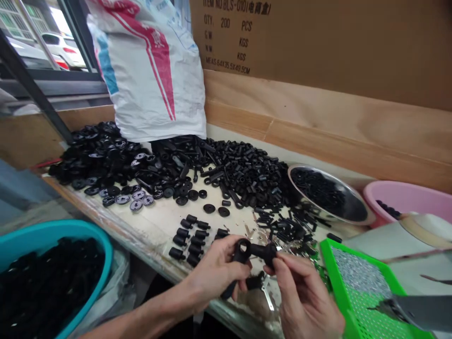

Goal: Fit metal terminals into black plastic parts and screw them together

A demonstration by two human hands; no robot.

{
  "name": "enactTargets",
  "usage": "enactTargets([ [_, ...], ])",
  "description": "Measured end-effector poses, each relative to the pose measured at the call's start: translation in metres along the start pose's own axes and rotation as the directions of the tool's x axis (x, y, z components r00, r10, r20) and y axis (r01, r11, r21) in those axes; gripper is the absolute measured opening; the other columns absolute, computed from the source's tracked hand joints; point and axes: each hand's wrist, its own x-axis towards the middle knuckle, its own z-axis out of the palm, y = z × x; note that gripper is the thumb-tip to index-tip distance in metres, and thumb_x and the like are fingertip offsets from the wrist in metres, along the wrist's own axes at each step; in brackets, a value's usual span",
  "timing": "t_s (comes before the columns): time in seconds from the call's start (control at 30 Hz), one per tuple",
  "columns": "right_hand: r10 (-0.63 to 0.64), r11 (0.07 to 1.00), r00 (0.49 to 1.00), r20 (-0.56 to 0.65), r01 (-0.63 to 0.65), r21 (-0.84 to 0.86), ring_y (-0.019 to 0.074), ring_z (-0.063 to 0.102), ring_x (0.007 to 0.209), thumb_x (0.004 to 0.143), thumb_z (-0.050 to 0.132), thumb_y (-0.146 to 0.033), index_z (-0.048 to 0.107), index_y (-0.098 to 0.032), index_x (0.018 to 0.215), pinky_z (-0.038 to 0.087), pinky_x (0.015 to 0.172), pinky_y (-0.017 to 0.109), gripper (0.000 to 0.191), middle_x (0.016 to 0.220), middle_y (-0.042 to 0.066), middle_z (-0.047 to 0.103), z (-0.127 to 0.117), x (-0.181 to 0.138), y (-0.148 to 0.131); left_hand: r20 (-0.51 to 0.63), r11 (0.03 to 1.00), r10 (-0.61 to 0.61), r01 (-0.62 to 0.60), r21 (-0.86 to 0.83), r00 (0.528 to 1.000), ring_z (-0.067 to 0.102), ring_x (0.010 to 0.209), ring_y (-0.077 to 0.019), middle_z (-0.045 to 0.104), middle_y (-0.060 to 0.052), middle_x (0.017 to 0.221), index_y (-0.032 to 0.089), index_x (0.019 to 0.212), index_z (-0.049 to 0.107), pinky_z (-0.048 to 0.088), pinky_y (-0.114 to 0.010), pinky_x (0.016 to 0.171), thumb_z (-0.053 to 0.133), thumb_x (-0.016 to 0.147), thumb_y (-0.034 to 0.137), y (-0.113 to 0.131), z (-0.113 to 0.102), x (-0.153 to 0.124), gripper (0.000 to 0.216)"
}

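My left hand [221, 266] is closed around a black plastic arm with a ring at its upper end [243, 249]. My right hand [305, 294] pinches a small black knob-like piece [269, 253], joined to or touching a short black rod that reaches the ring. Fingertips hide part of both pieces. Below the hands, a flat metal strip [267, 294] and a dark cylindrical part lie on the bench. Just left of my left hand, several short black cylinders with stub ends [196, 240] lie in rows.
Heaps of black discs [102, 160] and black tubes [250, 169] cover the bench's back. A steel bowl [353, 219], pink basin [416, 193] and green tray [341, 287] of small metal pieces stand right, near a power screwdriver [420, 310]. A teal tub [106, 254] stands left.
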Motion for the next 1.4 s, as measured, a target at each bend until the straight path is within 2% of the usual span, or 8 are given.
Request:
enactTargets([
  [0.13,-0.082,0.994,0.995,0.052,0.085,-0.063,0.0136,0.065,0.065,0.079,0.064,-0.023,0.067,-0.019,0.085,0.053,0.060,0.025,0.008,0.086,0.003,0.066,-0.011,-0.009,0.009,0.007,0.997,0.036,-0.036,-0.073,0.999,0.050,0.048,-0.0050,0.058,-0.001,0.084,0.014,0.094,0.054,0.039,-0.015,0.039,0.056,0.072,0.012,-0.011,0.010,0.003,0.023],
  [0.37,-0.193,0.957,0.974,0.118,0.213,-0.198,0.0147,0.065,0.072,0.083,0.062,-0.020,0.066,-0.019,0.090,0.052,0.067,0.026,0.008,0.086,0.003,0.067,-0.017,-0.011,0.010,-0.065,0.998,0.054,-0.053,0.020,0.996,0.047,0.046,-0.0061,0.055,0.001,0.073,0.016,0.092,0.051,0.037,-0.017,0.039,0.058,0.074,0.016,-0.018,0.015,0.006,0.020],
  [0.7,-0.383,0.848,0.910,0.160,0.415,-0.329,0.0158,0.066,0.074,0.084,0.061,-0.021,0.063,-0.018,0.087,0.052,0.068,0.025,0.005,0.084,0.005,0.068,0.003,-0.009,0.018,-0.219,0.962,0.194,-0.141,0.236,0.956,0.051,0.062,-0.0091,0.058,0.000,0.079,0.016,0.120,0.051,0.038,-0.018,0.052,0.051,0.082,0.017,-0.032,0.017,-0.002,0.038],
  [0.9,-0.330,0.872,0.928,0.172,0.369,-0.320,0.0140,0.066,0.074,0.087,0.058,-0.024,0.062,-0.017,0.087,0.052,0.070,0.022,0.008,0.083,0.004,0.068,0.010,-0.012,0.025,-0.294,0.917,0.233,-0.108,0.384,0.927,0.056,0.070,-0.0121,0.061,0.001,0.079,0.019,0.131,0.046,0.044,-0.021,0.064,0.048,0.084,0.016,-0.030,0.018,-0.005,0.047],
  [1.13,-0.320,0.812,0.884,0.340,0.441,-0.382,0.0176,0.068,0.085,0.088,0.057,-0.027,0.060,-0.015,0.117,0.053,0.072,0.023,0.031,0.103,0.009,0.069,-0.001,-0.011,0.028,-0.292,0.785,0.350,-0.109,0.610,0.890,0.061,0.102,-0.0173,0.065,-0.005,0.114,0.019,0.135,0.043,0.047,-0.026,0.091,0.044,0.082,0.009,-0.039,0.015,-0.007,0.054],
  [1.2,-0.346,0.835,0.863,0.369,0.463,-0.299,0.0181,0.067,0.088,0.086,0.060,-0.022,0.060,-0.016,0.118,0.053,0.074,0.025,0.032,0.104,0.009,0.068,-0.004,-0.010,0.028,-0.232,0.707,0.460,-0.196,0.680,0.857,0.060,0.107,-0.0156,0.061,-0.007,0.122,0.016,0.136,0.040,0.047,-0.022,0.093,0.041,0.081,0.005,-0.045,0.014,-0.008,0.056],
  [1.3,-0.404,0.851,0.832,0.381,0.494,-0.178,0.0171,0.066,0.087,0.084,0.060,-0.013,0.059,-0.020,0.120,0.053,0.077,0.026,0.036,0.104,0.006,0.067,-0.002,-0.010,0.027,-0.123,0.525,0.660,-0.337,0.781,0.741,0.056,0.114,-0.0133,0.057,-0.010,0.127,0.011,0.138,0.035,0.042,-0.018,0.099,0.038,0.083,0.002,-0.054,0.014,-0.006,0.056],
  [1.4,-0.357,0.900,0.893,0.273,0.407,-0.156,0.0156,0.064,0.088,0.084,0.061,-0.012,0.060,-0.023,0.119,0.052,0.077,0.025,0.037,0.103,0.004,0.066,0.004,-0.013,0.029,-0.048,0.369,0.772,-0.386,0.846,0.633,0.056,0.115,-0.0130,0.057,-0.012,0.126,0.010,0.138,0.033,0.040,-0.019,0.101,0.038,0.083,0.000,-0.057,0.013,-0.003,0.056],
])
